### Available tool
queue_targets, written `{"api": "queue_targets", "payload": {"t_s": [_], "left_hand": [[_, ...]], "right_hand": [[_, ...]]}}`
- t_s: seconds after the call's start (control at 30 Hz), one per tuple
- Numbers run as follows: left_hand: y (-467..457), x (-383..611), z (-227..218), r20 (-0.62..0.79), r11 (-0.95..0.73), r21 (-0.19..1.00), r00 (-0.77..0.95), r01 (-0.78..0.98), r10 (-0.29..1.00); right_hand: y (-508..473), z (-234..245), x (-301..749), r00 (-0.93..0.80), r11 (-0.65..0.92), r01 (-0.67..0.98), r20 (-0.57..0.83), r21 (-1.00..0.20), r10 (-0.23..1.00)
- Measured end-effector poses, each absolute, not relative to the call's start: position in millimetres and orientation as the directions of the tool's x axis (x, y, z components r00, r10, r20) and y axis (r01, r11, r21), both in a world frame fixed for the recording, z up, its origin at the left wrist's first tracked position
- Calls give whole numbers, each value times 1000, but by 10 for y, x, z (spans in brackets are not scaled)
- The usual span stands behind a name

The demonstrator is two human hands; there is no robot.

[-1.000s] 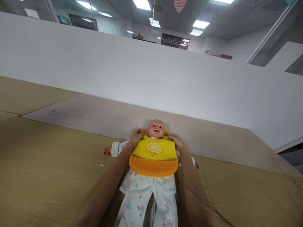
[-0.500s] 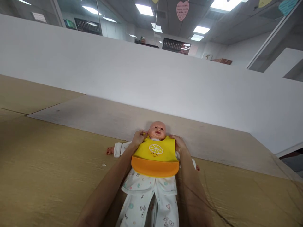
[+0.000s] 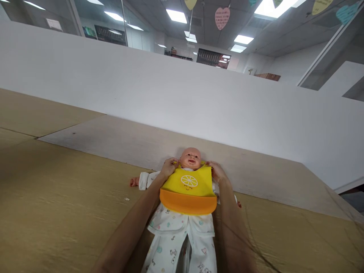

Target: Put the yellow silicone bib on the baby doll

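A baby doll point(image 3: 191, 156) lies on its back in a white patterned outfit point(image 3: 170, 223), its arms spread to the sides. Over its chest is a yellow bib point(image 3: 196, 187) with a lemon-slice print and an orange catch pocket point(image 3: 187, 203) along the bottom. My left hand point(image 3: 170, 167) is closed on the bib's neck strap at the left of the doll's head. On the other side, my right hand point(image 3: 216, 171) has its fingers closed around the strap by the doll's neck. The strap ends behind the neck are hidden.
Beneath the doll is a tan wooden surface point(image 3: 71, 197), with a greyish panel point(image 3: 136, 132) behind its head. A white wall point(image 3: 170, 98) with glass above rises at the back. Paper hearts point(image 3: 222, 18) hang on the glass. Dark strands cross the lower right.
The whole view has shifted slightly, so the doll and bib appear a little lower and further right. Both hands stay at the bib's neck, with small finger movements.
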State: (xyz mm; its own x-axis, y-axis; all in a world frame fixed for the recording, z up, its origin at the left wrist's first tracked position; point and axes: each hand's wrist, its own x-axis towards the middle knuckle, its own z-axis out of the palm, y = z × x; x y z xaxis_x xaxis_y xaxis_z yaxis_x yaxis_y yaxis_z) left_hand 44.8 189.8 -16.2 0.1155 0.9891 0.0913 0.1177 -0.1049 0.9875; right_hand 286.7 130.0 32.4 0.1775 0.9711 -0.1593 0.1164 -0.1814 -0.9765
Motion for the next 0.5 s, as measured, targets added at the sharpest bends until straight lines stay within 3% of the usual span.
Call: {"api": "queue_targets", "payload": {"t_s": [0.27, 0.5], "left_hand": [[1902, 444, -157, 136, -154, 977, 126, 150, 983], [1899, 438, -160, 163, -190, 962, 148, 195, 975]], "right_hand": [[1269, 587, 2857, 191, -226, 113, -202, -968, 961], [1555, 454, 2848, 263, -142, 179, -92, -973, 960]]}}
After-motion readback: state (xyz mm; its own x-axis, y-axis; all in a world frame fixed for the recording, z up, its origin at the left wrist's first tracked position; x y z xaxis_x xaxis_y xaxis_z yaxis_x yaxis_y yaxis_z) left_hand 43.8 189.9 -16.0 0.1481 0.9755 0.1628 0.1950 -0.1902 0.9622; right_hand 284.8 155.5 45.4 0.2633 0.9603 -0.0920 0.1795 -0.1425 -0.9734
